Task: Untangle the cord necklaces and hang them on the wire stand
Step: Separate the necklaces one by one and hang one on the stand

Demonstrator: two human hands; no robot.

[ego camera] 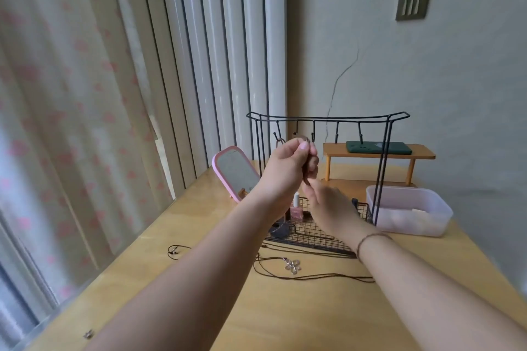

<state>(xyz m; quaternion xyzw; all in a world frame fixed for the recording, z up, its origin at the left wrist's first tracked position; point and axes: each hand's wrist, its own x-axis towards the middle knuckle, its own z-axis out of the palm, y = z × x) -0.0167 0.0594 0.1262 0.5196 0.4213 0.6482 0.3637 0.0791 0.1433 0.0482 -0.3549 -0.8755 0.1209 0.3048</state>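
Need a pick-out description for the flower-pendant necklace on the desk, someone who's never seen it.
Start at the black wire stand on the wooden desk. Just in front of its mesh base lies a loose dark brown cord necklace. Unlike the smaller cord piece to its left, it carries a silver flower-shaped pendant.

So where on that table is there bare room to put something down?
The near part of the table, in front of the flower-pendant necklace, is bare wood. So is the strip by the window, between the pink mirror and a small cord piece. Around the wire stand and plastic tub it is crowded.
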